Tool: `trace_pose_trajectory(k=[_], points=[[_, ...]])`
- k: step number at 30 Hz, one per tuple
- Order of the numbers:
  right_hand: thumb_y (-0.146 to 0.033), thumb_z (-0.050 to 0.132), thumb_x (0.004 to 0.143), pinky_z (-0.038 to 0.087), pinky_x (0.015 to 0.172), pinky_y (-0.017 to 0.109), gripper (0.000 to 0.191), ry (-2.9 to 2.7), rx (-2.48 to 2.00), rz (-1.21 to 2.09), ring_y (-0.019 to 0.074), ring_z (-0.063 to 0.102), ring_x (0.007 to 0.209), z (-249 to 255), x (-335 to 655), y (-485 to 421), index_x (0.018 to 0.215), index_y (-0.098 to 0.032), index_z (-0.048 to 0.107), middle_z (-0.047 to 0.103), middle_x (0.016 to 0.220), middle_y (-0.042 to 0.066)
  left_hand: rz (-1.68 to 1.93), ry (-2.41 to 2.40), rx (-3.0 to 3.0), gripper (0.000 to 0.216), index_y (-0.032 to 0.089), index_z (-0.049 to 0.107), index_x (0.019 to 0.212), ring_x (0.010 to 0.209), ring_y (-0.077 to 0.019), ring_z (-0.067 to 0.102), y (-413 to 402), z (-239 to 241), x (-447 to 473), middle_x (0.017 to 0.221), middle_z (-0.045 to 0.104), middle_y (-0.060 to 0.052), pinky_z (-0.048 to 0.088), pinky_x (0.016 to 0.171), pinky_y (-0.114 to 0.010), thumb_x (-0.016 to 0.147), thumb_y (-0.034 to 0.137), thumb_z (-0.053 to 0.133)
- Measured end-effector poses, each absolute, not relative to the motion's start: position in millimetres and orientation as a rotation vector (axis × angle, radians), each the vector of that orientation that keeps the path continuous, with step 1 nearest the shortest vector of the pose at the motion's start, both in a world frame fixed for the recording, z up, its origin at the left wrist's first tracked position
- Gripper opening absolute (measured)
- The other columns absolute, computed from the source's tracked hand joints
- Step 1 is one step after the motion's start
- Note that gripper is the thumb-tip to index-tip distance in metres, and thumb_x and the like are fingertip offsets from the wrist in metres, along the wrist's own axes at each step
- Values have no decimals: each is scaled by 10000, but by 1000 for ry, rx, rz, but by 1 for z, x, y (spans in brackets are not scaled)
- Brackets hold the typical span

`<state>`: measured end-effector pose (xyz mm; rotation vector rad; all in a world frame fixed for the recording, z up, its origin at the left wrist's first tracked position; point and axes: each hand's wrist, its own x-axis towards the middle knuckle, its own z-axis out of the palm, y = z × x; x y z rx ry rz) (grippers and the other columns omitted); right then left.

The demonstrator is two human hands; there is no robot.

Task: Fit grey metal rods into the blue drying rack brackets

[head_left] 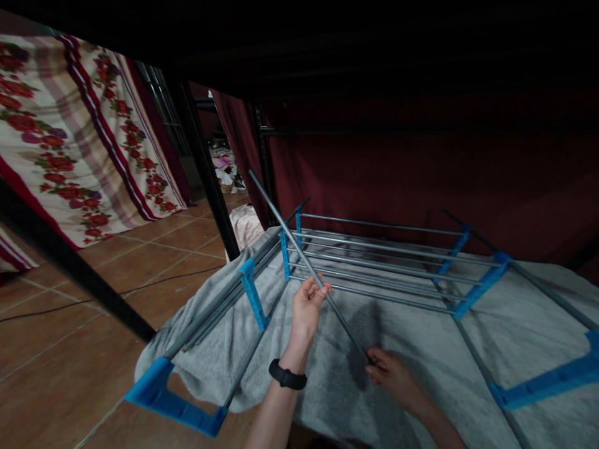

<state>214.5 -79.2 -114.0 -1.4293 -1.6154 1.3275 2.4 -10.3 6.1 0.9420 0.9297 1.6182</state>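
Observation:
A long grey metal tube [276,212] slants across the middle of the head view, its far end raised over the rack. My left hand [309,305], with a black band on the wrist, pinches it near its middle. At the tube's near end, my right hand [386,373] grips it between thumb and fingers. Behind my hands lies a partly built rack of grey tubes and blue plastic brackets [482,287]. Several crossbars [384,254] join its far brackets. More blue brackets sit nearer, at the left [173,399] and right [547,377].
Several loose grey tubes [224,305] lie along the left side of the grey blanket [337,399]. Black bed-frame posts [210,181] stand at the left, and a dark frame hangs overhead. A maroon curtain [397,174] closes the back; a black cable [60,305] crosses the tiled floor.

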Motion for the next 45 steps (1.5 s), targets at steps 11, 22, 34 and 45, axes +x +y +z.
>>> trace_pose_trajectory(k=[11,22,34,45], points=[[-419,510,761,457,708,294,210,-1628,-1444,1405,174,606,742,-110,208,-84,805,-224,575,636,732,11,1617,943,920,397,141,665,1036,746,-151,646,-9,4,2,821,710,-61,480,779,-293,667,249,764],[-312,532,749,324,568,247,150,-1737,-1404,1363,113,467,603,-112,207,-83,721,-227,412,442,618,-56,1604,922,913,400,148,679,1004,760,-164,651,-10,5,3,839,717,-72,483,780,-305,638,265,789],[-247,578,700,280,577,256,183,-1809,-1480,1239,102,403,611,-104,204,-84,699,-221,396,410,626,-68,1581,920,918,417,150,673,1008,748,-159,647,-11,5,6,829,715,-66,474,772,-299,632,284,794],[-329,539,749,394,580,236,166,-1712,-1413,1398,119,479,659,-115,199,-84,748,-232,404,433,696,-44,1557,916,934,457,165,653,1044,722,-143,631,-14,5,11,797,701,-37,467,745,-275,629,290,797]])
